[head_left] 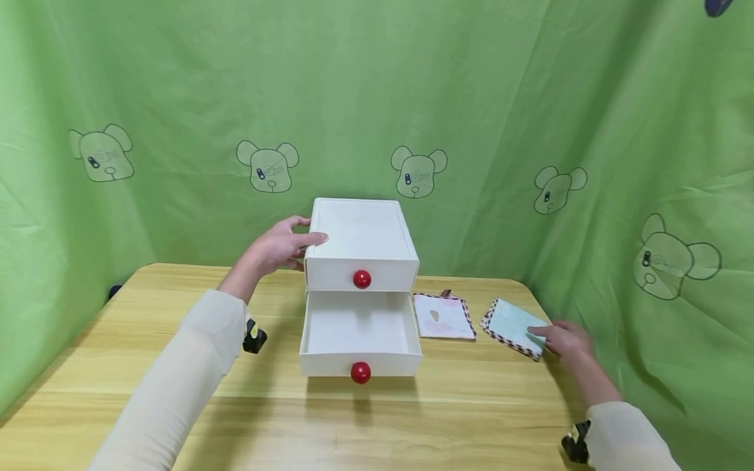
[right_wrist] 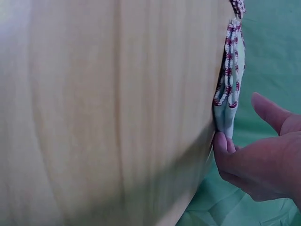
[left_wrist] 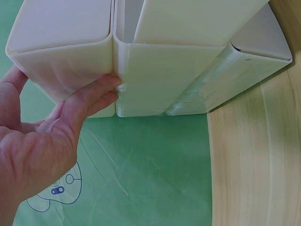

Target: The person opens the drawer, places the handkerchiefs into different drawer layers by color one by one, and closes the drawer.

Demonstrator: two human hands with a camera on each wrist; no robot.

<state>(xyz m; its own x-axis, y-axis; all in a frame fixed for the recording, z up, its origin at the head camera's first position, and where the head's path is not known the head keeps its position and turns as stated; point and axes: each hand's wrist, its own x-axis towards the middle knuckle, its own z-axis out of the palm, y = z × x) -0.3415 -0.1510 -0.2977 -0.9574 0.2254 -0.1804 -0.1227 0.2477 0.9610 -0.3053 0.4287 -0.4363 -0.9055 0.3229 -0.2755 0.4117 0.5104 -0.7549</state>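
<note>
White, the drawer cabinet (head_left: 360, 229) has the left hand (head_left: 283, 245) at its left side, thumb on top, fingers extended against the wall, partly hidden in the head view. Its pulled-out drawer (head_left: 361, 364) conceals a lowest tier (left_wrist: 230, 84) that the left wrist view reveals. Right of the cabinet lies a pink-and-white cloth (head_left: 444, 320); farther right, a pale blue cloth (head_left: 515, 324) meets the slightly blurred right hand (head_left: 565, 340), its fingertips hidden from the head view; the right wrist view shows its thumb spread wide, clear of the fabric.

Head view looks forward and down from above; closer in, left wrist view shares the drawers (left_wrist: 169, 75) at twelve o'clock, right wrist view the cloth (right_wrist: 230, 70) at two.
</note>
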